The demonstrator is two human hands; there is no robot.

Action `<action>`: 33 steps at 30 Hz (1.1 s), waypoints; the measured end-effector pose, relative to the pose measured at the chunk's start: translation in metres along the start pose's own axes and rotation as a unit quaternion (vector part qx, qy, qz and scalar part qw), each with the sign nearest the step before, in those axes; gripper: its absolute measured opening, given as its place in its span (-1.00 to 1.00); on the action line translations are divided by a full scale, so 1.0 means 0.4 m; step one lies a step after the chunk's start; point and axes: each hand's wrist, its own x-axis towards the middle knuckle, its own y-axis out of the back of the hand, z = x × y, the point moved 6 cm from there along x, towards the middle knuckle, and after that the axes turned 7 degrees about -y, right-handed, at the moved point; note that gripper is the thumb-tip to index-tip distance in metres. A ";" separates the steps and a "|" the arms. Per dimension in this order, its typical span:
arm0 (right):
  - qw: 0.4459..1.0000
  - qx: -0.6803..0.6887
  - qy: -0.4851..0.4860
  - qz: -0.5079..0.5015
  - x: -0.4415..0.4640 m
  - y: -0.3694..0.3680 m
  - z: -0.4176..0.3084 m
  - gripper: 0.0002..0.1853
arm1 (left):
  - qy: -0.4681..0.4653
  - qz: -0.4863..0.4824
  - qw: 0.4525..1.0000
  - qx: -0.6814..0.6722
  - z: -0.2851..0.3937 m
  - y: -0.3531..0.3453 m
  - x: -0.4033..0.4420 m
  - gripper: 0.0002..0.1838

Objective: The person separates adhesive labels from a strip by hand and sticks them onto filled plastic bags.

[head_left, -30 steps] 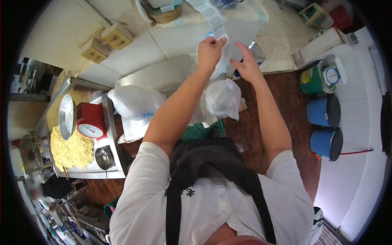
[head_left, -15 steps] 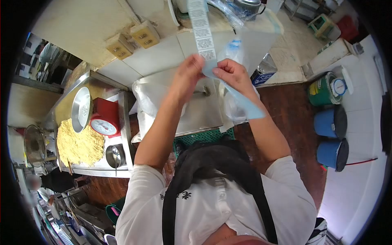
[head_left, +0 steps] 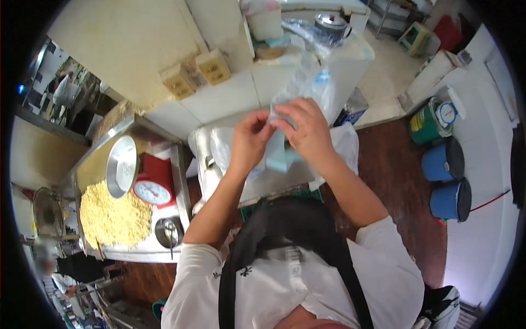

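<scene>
A strip of printed labels (head_left: 296,81) on pale blue backing runs through both my hands above a metal surface (head_left: 211,178). My left hand (head_left: 252,140) pinches the strip between thumb and fingers. From the other side, my right hand (head_left: 308,130) grips it with thumb and forefinger, the fingertips of both hands nearly meeting. The blue backing (head_left: 278,159) hangs below them. Clear plastic bags (head_left: 345,145) lie beside my right forearm, and more plastic (head_left: 220,145) lies by my left hand.
On the left table are a red scale (head_left: 156,175) with a metal pan (head_left: 121,167), a yellow crumbly heap (head_left: 112,216) and a metal bowl (head_left: 166,233). Blue buckets (head_left: 446,197) and a green bucket (head_left: 427,123) stand right. Ahead is a lidded pot (head_left: 330,24). A person (head_left: 66,274) is lower left.
My hands have come lower and turned, bringing their fingertips together on the strip. The blue tail that lay across my right forearm now hangs between my hands. The view has shifted slightly.
</scene>
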 end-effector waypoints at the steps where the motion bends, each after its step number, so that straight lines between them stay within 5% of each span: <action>1: 1.000 0.002 0.002 0.002 0.008 0.001 0.003 -0.78 | 0.000 -0.008 1.000 0.022 -0.005 0.004 0.006 -0.79; 11: 0.970 0.103 -0.215 -0.047 0.008 0.023 0.094 -0.79 | -0.023 -0.090 0.987 0.134 0.024 -0.030 0.031 -0.77; 33: 0.948 0.168 -0.248 -0.108 -0.026 -0.001 0.114 -0.78 | 0.042 -0.113 0.993 0.014 -0.011 -0.049 0.021 -0.84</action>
